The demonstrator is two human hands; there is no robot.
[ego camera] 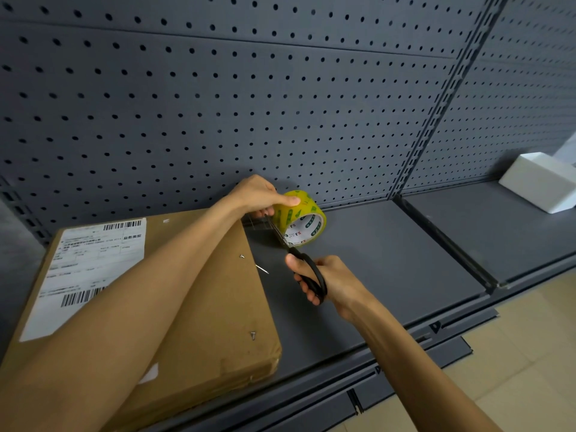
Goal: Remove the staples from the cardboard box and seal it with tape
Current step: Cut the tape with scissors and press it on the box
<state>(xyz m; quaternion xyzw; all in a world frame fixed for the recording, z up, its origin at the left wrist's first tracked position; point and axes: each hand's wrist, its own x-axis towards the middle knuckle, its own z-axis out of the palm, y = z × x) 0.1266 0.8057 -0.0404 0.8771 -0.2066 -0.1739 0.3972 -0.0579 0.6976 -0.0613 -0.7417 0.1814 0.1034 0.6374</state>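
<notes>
Left hand [260, 194] gripping yellow roll of clear packing tape with green print [300, 218], thumb on top of the rim, roll held just off the far right corner of flat brown cardboard box with white shipping label [215, 307]. Right hand [327, 280] closed through the loops of black-handled scissors [307, 269], blades pointing up-left into the short stretch of pulled tape between roll and box corner.

Tape: light, stiff core, film thin, sticky, likely to curl back on itself once cut; best held by the rim, loose end kept taut. Box: flat, stiff, probably light, edges good for gripping; lying on dark grey metal shelf [389, 260] under the left forearm, left of both hands. Loose metal staples [253, 335] resting on box top near the right edge, one near the corner, one by the front. Staple removal seems done, sealing underway.
</notes>
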